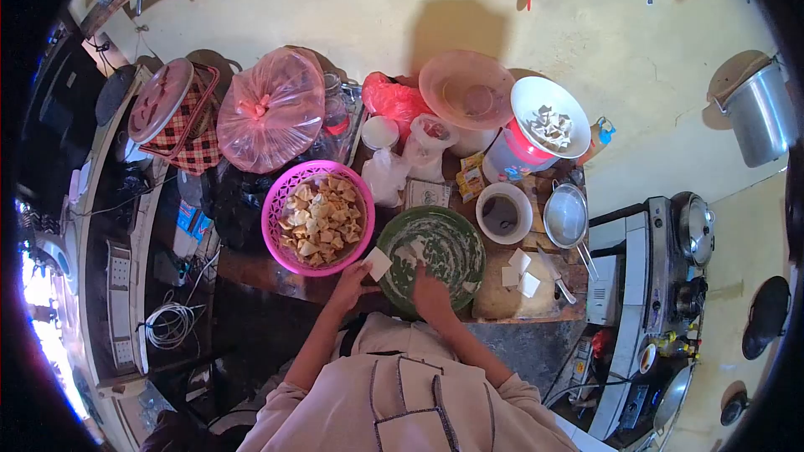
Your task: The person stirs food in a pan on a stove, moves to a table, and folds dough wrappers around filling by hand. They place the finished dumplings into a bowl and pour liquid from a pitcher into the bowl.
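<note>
A pale square wrapper (378,264) is pinched in my left hand (348,286), at the left rim of a green bowl (473,238). White paste (419,247) is smeared over the inside of this bowl. My right hand (431,295) reaches over the near rim with its fingers close together and down at the paste; whether they hold any of it, I cannot make out. Just left of the green bowl stands a pink basket (272,226) heaped with folded, golden-brown dough pieces (322,222). Several loose square wrappers (519,261) lie on a wooden board (494,305) to the right.
A knife (559,280) lies by the wrappers, below a strainer (566,213). Behind the green bowl are a white bowl of dark liquid (501,216), plastic bags (427,151) and a tilted white bowl (523,100) of pale pieces. A stove (660,243) stands at the right.
</note>
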